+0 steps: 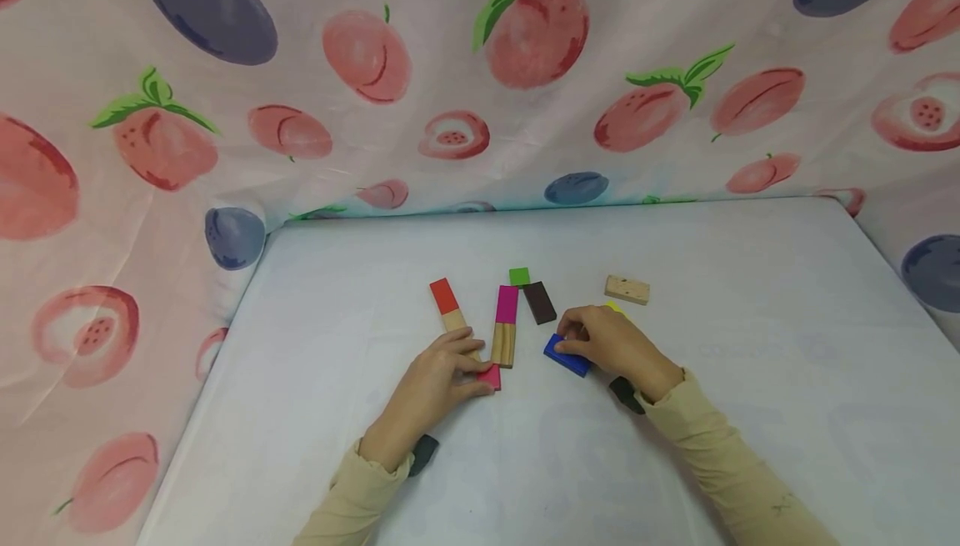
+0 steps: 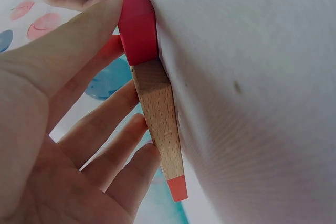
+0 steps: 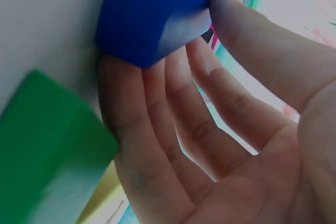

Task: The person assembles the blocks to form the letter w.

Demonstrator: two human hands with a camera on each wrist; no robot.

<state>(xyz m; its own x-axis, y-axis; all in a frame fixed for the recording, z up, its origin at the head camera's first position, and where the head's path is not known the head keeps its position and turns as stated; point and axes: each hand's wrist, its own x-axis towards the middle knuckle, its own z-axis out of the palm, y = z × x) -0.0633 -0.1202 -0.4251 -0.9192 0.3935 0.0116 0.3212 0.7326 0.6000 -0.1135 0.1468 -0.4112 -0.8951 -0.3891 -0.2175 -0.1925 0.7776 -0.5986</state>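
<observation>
In the head view my left hand [image 1: 442, 371] pinches a pinkish-red block [image 1: 491, 378] between thumb and index finger. Its other fingers lie along a plain wooden block [image 2: 161, 114], which has an orange-red block [image 1: 444, 296] at its far end. To the right, my right hand [image 1: 611, 342] holds a blue block [image 1: 567, 356] by thumb and fingertips; one edge appears close to the table. Beside that hand's fingers, the right wrist view shows a green block [image 3: 52, 156], with a yellow block [image 1: 615, 308] partly hidden behind the hand.
Between the hands, a magenta block [image 1: 507, 304] lies end to end with striped wooden pieces [image 1: 503, 346]. A dark brown block [image 1: 540, 303] and a small green block [image 1: 519, 277] lie just beyond. One pale wooden block [image 1: 627, 289] is farther right on the white table [image 1: 750, 321].
</observation>
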